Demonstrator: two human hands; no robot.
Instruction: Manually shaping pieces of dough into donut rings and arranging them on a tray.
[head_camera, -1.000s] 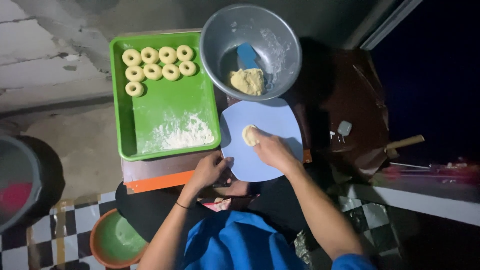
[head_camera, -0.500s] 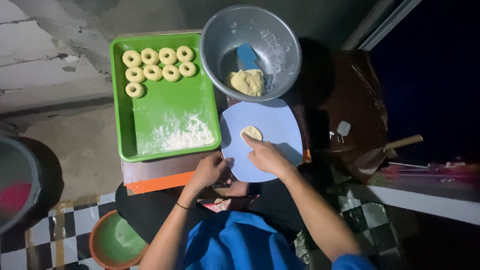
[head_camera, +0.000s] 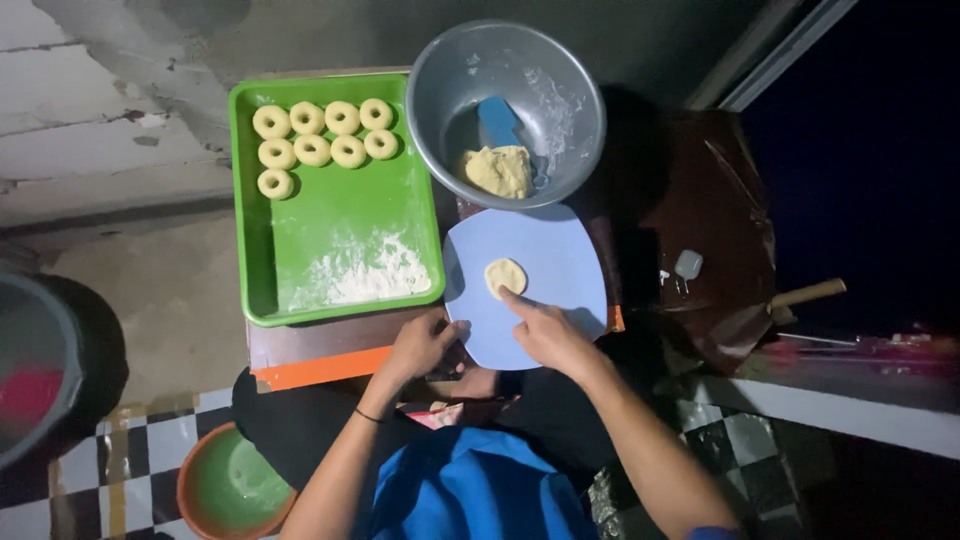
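A flattened round of pale dough (head_camera: 505, 275) lies on a light blue plate (head_camera: 565, 265). My right hand (head_camera: 545, 330) rests on the plate just below the dough, its index finger stretched out to the dough's lower edge. My left hand (head_camera: 420, 345) grips the plate's left rim with curled fingers. Behind the plate stands a grey metal bowl (head_camera: 560, 90) with a lump of dough (head_camera: 498, 170) and a blue scraper (head_camera: 500, 122) in it.
A green tray (head_camera: 335, 225) at the left holds several ring-shaped dough pieces (head_camera: 320, 140) and a patch of flour (head_camera: 365, 275). An orange bowl with a green inside (head_camera: 230, 485) sits on the checkered floor. A dark pot (head_camera: 45, 360) is at the far left.
My right hand has drawn back off the dough toward me, leaving the round uncovered, with only the index finger reaching it. The left hand stays at the plate's rim.
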